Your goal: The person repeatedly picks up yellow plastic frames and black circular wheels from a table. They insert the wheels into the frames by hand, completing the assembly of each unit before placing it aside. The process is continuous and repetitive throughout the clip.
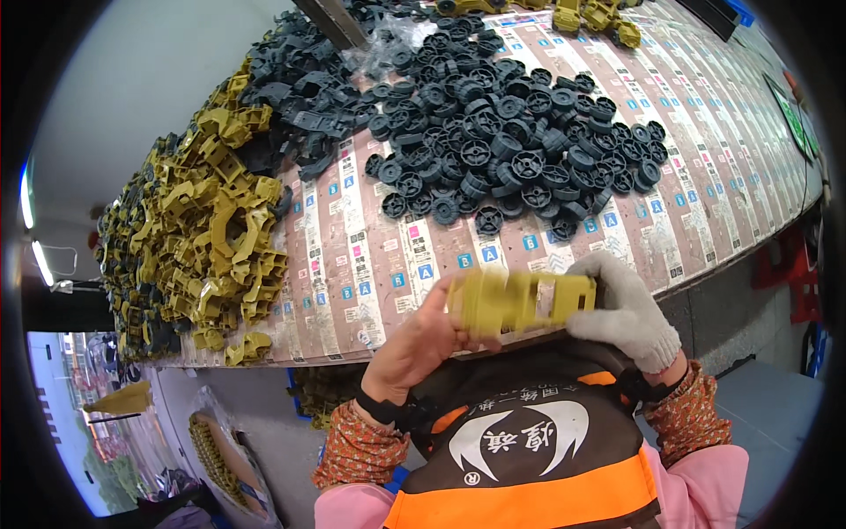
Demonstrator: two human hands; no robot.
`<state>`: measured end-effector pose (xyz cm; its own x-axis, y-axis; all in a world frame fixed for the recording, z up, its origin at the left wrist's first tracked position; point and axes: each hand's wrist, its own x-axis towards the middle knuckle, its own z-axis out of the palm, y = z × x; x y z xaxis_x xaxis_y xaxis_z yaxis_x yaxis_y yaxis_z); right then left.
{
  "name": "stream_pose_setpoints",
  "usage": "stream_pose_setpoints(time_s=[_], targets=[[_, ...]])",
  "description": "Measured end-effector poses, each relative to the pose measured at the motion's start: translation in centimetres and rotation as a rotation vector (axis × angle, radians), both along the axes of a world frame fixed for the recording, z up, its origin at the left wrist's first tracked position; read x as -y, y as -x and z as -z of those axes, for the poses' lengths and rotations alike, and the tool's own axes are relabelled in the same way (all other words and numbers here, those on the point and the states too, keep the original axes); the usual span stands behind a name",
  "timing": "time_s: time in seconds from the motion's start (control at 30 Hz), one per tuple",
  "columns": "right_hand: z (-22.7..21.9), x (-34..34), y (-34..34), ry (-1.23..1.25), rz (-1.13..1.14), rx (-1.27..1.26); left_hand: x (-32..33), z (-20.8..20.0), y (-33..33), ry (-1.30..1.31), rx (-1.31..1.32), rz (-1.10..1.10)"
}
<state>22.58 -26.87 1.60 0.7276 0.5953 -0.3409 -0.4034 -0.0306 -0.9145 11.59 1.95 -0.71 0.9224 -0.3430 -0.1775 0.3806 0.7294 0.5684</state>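
A yellow plastic toy vehicle body (513, 301) is held level at the table's near edge, slightly blurred, with openings along its right half. My bare left hand (419, 342) grips its left end. My right hand (624, 316), in a pale knitted glove, closes on its right end. Just beyond lies a broad heap of dark toy wheels (529, 164). To the left, a tall pile of yellow plastic body parts (231, 231) spreads over the table.
Dark plastic parts (304, 101) are piled at the far left, near a clear plastic bag (388, 44). Yellow toy vehicles (599, 18) stand at the table's far side. The table (705, 176) has a patterned paper cover. A red stool (802, 291) is at the right.
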Motion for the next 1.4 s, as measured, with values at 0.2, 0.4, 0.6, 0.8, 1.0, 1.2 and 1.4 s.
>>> stream_pose_setpoints(time_s=[0.2, 0.4, 0.6, 0.8, 1.0, 1.2, 1.4], targets=[[1.0, -1.5, 1.5, 0.2, -0.162, 0.38, 5.3, 1.8, -1.2, -0.418, 0.008, -0.42], [0.3, -1.9, -5.2, 0.713, 0.241, 1.225, 4.2, 2.0, -2.0, -0.254, -0.135, -0.49], [2.1, -3.2, -7.0, 0.875, 0.172, 1.28, 3.9, 1.7, -1.1, -0.242, -0.171, -0.465], [0.6, 2.5, -6.5, 0.797, 0.017, 0.789, 3.8, 1.9, -1.1, -0.326, -0.164, -0.48], [0.7, 2.7, -4.7, 0.89, 0.13, 1.068, 4.4, 1.8, -1.8, -0.352, -0.18, -0.426], [1.3, 2.1, -3.9, 0.918, -0.047, 1.263, 5.3, 1.7, -2.7, -0.361, -0.186, -0.418], [-0.1, 0.1, -2.0, 0.324, 0.018, 0.522, 6.0, 2.3, -2.4, -0.337, -0.212, -0.37]])
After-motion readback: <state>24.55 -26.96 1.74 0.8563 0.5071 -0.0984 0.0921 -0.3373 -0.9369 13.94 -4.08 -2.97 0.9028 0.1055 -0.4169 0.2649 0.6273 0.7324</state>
